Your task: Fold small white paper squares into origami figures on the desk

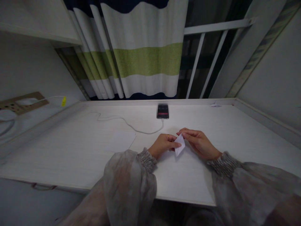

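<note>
A small piece of folded white paper (pixel 180 150), shaped like a narrow kite, is held between my two hands just above the white desk. My left hand (pixel 164 144) grips its left side, thumb lying across the front face and fingers behind it. At the upper tip, my right hand (pixel 199 142) pinches the paper between thumb and fingers. The lower point of the paper hangs free. To the left of my left hand, white paper sheets (pixel 121 140) lie flat on the desk.
A phone (pixel 162 111) stands at the back of the desk (pixel 58 147), with a white charging cable (pixel 141 131) running left. A folded paper piece (pixel 215 104) lies at the back right. Power sockets (pixel 23 102) are on the left wall; a striped curtain (pixel 145 59) hangs behind.
</note>
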`<state>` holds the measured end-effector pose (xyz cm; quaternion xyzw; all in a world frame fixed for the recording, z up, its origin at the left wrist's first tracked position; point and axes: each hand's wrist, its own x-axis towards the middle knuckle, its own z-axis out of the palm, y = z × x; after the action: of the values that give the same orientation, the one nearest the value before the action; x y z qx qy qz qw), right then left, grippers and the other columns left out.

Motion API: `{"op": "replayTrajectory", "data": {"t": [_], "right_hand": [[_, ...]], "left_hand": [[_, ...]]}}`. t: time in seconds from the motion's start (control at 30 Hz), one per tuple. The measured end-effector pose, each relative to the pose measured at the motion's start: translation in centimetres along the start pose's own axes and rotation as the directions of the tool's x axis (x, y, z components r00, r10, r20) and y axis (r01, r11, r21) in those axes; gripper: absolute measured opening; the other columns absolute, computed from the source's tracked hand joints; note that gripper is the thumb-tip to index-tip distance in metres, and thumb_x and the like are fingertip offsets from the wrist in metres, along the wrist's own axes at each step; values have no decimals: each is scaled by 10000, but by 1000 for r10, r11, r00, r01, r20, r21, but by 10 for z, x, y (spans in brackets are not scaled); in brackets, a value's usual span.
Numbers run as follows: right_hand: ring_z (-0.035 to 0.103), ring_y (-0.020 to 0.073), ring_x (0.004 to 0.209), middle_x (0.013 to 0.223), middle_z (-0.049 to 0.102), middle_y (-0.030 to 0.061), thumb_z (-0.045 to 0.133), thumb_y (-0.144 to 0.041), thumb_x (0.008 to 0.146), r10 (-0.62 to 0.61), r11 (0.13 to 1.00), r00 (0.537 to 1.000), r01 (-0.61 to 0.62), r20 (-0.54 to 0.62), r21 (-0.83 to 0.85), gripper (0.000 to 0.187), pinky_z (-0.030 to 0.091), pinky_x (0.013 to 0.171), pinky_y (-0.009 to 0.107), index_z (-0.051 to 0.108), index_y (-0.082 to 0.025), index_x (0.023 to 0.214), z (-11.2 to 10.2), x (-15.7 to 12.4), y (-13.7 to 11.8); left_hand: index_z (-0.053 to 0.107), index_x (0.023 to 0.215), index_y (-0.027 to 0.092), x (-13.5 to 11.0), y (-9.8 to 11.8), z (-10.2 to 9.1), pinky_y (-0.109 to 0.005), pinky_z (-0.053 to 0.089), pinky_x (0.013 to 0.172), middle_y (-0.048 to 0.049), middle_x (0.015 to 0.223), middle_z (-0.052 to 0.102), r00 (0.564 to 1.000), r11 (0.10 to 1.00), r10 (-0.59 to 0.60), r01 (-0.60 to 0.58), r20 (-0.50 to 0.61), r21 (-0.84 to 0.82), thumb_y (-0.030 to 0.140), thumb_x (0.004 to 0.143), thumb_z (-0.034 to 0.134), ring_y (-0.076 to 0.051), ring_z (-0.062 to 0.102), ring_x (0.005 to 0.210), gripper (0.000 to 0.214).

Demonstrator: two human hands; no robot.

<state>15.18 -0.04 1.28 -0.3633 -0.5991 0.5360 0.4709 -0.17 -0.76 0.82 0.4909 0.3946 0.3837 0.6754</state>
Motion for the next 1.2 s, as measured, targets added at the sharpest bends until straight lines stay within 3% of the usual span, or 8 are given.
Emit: {"op": "replayTrajectory", "data": {"t": [0.3,0.53,0.7,0.93,1.2], "right_hand": [[476,138,722,764,543,10,600,-382,704,-77,996,995,73,-61,-55,198,374,676,264,654,-192,698,5,0,2],[443,121,632,677,507,-15,525,-412,758,-59,991,995,48,-81,-124,227,363,592,242,588,-200,706,8,-1,0],[500,146,704,699,558,9,451,-463,795,-95,953,988,57,-117,-296,327,398,672,266,630,-191,766,6,-2,-5],[542,173,792,797,610,32,586,-415,717,-99,949,992,69,-84,-306,249,405,743,303,675,-188,766,4,-1,-4],[546,168,757,772,605,34,552,-385,751,-132,929,989,100,-67,-356,239,403,714,304,695,-193,755,3,-2,-8]], "left_hand": [[650,596,107,3,-2,-2,-196,379,495,10,524,581,999,999,-25,26,22,-38,196,492,727,-56,474,449,158],[652,596,99,3,0,0,-214,403,532,-2,551,592,999,997,-38,39,16,-63,195,480,724,-72,506,486,166],[651,609,82,2,3,1,-205,380,509,13,523,572,999,999,-39,38,-29,-29,179,489,698,-54,466,452,161],[629,574,87,2,4,1,-196,359,489,26,493,543,997,1000,-18,20,-79,22,194,486,702,-44,432,437,157],[636,610,82,3,4,1,-178,315,448,33,471,536,994,993,-29,41,-107,111,131,538,647,-39,419,411,88]]}}
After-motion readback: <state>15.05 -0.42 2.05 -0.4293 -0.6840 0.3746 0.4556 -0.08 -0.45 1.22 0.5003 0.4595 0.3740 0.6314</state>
